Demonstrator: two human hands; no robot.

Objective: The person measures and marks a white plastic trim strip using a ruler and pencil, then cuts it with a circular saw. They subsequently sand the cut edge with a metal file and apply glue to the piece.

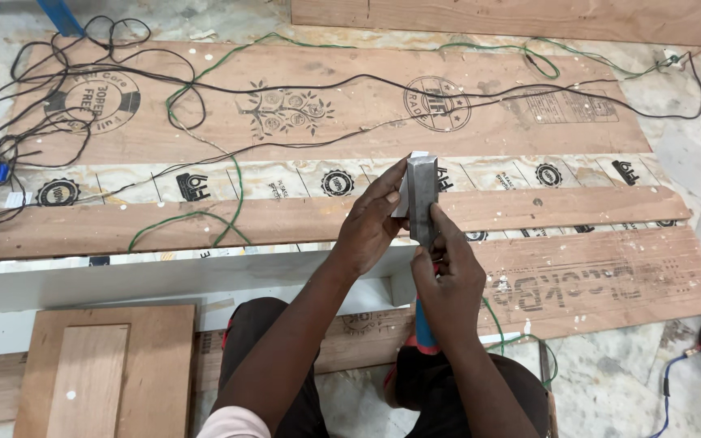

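Your forearms rise over your knees — both hands meet above the white board's edge [164, 276]. Your left hand [371, 227] closes around the side of an upright grey metal block [422, 199], thumb and fingers steadying it. Your right hand [448, 284] pinches its lower end from below, a blue-handled tool [425, 332] tucked under the palm. Stamped plywood sheets [326, 113] and loose cables [204, 89] lie beyond — well apart from the block.

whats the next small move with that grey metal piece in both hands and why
Probably lower the grey metal piece toward the white board in front. The left hand pinches its upper side and the right hand grips its lower end, so it hangs in the air, touching no surface. That is only a guess.
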